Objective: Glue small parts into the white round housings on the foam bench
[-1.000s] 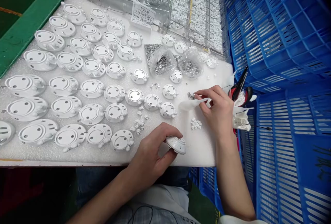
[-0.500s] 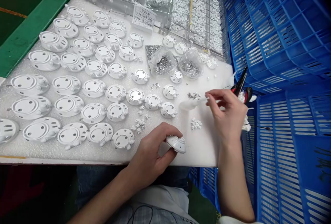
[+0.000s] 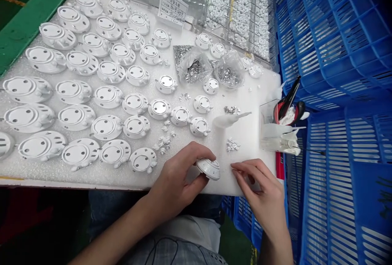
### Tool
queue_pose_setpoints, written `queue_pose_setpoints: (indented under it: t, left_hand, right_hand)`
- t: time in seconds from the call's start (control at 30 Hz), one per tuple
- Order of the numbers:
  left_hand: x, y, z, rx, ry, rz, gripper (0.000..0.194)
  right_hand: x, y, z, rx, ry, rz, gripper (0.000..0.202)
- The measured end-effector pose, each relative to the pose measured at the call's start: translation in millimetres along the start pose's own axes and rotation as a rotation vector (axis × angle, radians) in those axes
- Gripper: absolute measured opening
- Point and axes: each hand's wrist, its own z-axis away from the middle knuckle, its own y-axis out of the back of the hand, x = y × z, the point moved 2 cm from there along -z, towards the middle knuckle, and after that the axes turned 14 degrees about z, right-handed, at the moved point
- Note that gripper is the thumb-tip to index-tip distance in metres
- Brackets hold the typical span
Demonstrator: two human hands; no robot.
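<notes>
My left hand [image 3: 180, 175] grips a white saucer-shaped plastic part [image 3: 210, 169] by its edge, tilted on its side above the front of the table. To its right, my right hand [image 3: 261, 189] is closed in a pinch; whatever lies between thumb and forefinger is too small to make out. Just beyond that hand is a small pile of white plastic pieces [image 3: 233, 145]. A white glue bottle [image 3: 228, 121] with a thin nozzle stands further back, beside a little heap of silvery bits [image 3: 230, 110].
Rows of similar white saucer parts [image 3: 76, 116] cover the left of the foam-topped table. Clear bags of metal bits [image 3: 193, 69] sit mid-table. A compartment tray [image 3: 211, 10] lies at the back. Pliers [image 3: 288, 99] stand in a clear holder before blue crates [image 3: 332, 134].
My right hand has drawn back from the glue bottle's nozzle towards me, closer to the saucer part. My left hand keeps its hold. The view has shifted slightly.
</notes>
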Motion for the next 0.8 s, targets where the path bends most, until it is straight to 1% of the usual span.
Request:
queue_pose_setpoints:
  t: [0.1, 0.23, 0.4, 0.6, 0.8]
  left_hand:
    - [0.2, 0.1, 0.5, 0.012, -0.009, -0.009, 0.027]
    - [0.4, -0.8, 0.0, 0.015, -0.016, -0.012, 0.028]
    - [1.2, 0.0, 0.1, 0.012, -0.013, -0.018, 0.03]
    - [1.1, 0.1, 1.2, 0.004, -0.007, -0.007, 0.031]
    - [0.1, -0.7, 1.4, 0.001, -0.01, -0.012, 0.032]
  right_hand:
    - [6.1, 3.4, 4.8, 0.004, -0.054, -0.021, 0.01]
    - [9.1, 6.6, 8.7, 0.047, -0.088, -0.011, 0.008]
    - [6.7, 5.8, 8.4, 0.045, -0.038, 0.024, 0.01]
    - [1.8, 3.5, 2.6, 0.044, 0.028, 0.096, 0.007]
    - [-1.6, 4.1, -1.8, 0.022, 0.096, 0.108, 0.011]
